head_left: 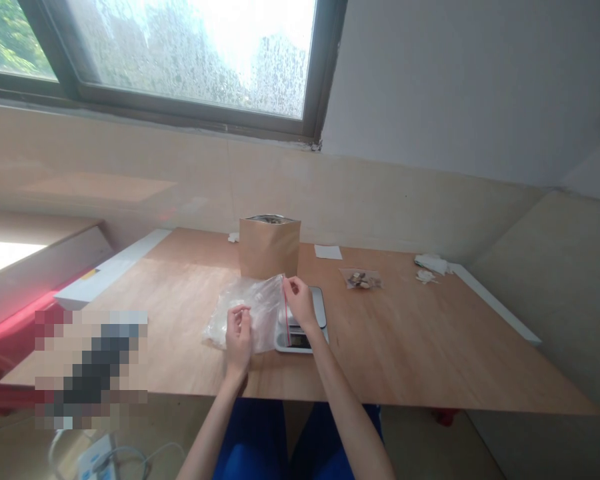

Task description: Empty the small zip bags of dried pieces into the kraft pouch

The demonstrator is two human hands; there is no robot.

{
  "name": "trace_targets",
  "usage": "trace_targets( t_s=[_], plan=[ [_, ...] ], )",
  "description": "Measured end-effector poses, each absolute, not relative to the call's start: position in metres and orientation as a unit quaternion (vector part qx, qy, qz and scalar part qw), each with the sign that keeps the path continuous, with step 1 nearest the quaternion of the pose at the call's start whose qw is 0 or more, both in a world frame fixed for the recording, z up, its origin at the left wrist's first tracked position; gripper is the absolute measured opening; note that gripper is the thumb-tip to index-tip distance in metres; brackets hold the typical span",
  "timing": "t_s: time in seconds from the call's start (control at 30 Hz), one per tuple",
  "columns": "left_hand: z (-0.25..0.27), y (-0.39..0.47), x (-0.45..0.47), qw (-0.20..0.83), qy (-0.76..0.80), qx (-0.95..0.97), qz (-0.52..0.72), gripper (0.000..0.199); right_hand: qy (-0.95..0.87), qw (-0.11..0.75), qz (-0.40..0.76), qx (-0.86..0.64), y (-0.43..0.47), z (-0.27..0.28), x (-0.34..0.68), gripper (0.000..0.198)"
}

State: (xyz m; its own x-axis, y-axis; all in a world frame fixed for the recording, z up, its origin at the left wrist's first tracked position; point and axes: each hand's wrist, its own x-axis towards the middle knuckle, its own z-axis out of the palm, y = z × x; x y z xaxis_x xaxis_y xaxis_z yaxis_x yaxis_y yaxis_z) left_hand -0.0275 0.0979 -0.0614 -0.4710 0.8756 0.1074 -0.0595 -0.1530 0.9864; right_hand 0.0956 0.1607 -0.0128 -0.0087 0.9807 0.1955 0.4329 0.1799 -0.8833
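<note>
A clear zip-lock bag (265, 307) with a red strip along its opening lies in front of me, partly over a white digital scale (319, 305). My right hand (300, 305) pinches the bag's upper edge by the red strip. Over the bag's middle is my left hand (239, 339), its fingers curled and closed; what they hold, if anything, I cannot make out. Whitish contents show faintly through the plastic. Just behind the bag stands an upright brown kraft pouch (270, 247), its top open and its inside silvery.
Right of the scale lies a small clear packet (361, 279) of dark and light pieces. A white paper (329, 252) rests near the wall. Crumpled white scraps (433, 264) lie at the back right. A pixelated dark object (100, 363) is at the table's left. Below it are a power strip and cables.
</note>
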Motion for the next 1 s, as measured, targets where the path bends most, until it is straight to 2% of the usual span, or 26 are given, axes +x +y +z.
trace_targets(
  t_s=[0.13,0.2,0.27,0.33,0.4,0.47,0.57,0.83,0.93,1.0],
  plan=[
    [-0.044,0.105,-0.040,0.320,0.544,0.395,0.667,0.026,-0.635,0.448,0.295,-0.556,0.165,-0.019,0.121,0.030],
    [-0.037,0.111,-0.053,0.289,0.562,0.429,0.646,0.026,-0.616,0.471,0.223,-0.591,0.175,-0.027,0.145,0.029],
    [-0.034,0.118,-0.067,0.257,0.598,0.478,0.590,0.026,-0.586,0.489,0.087,-0.640,0.188,-0.036,0.173,0.026],
    [-0.035,0.126,-0.080,0.192,0.668,0.508,0.509,0.026,-0.566,0.486,0.047,-0.664,0.201,-0.046,0.201,0.022],
    [-0.038,0.132,-0.086,0.096,0.720,0.514,0.456,0.029,-0.563,0.459,0.024,-0.687,0.210,-0.056,0.225,0.028],
    [-0.040,0.135,-0.085,0.005,0.722,0.526,0.449,0.034,-0.573,0.390,-0.007,-0.721,0.215,-0.065,0.244,0.037],
    [-0.041,0.135,-0.071,-0.058,0.671,0.582,0.456,0.038,-0.593,0.319,-0.039,-0.738,0.215,-0.073,0.263,0.036],
    [-0.087,0.136,-0.046,0.018,0.661,0.716,0.225,0.043,-0.613,0.340,-0.031,-0.713,0.201,-0.070,0.282,0.036],
    [-0.098,0.143,-0.057,0.056,0.635,0.743,0.206,0.045,-0.616,0.360,-0.012,-0.701,0.186,-0.064,0.282,0.035],
    [-0.095,0.145,-0.063,0.088,0.619,0.749,0.219,0.043,-0.595,0.412,0.012,-0.690,0.171,-0.057,0.276,0.034]
  ],
)
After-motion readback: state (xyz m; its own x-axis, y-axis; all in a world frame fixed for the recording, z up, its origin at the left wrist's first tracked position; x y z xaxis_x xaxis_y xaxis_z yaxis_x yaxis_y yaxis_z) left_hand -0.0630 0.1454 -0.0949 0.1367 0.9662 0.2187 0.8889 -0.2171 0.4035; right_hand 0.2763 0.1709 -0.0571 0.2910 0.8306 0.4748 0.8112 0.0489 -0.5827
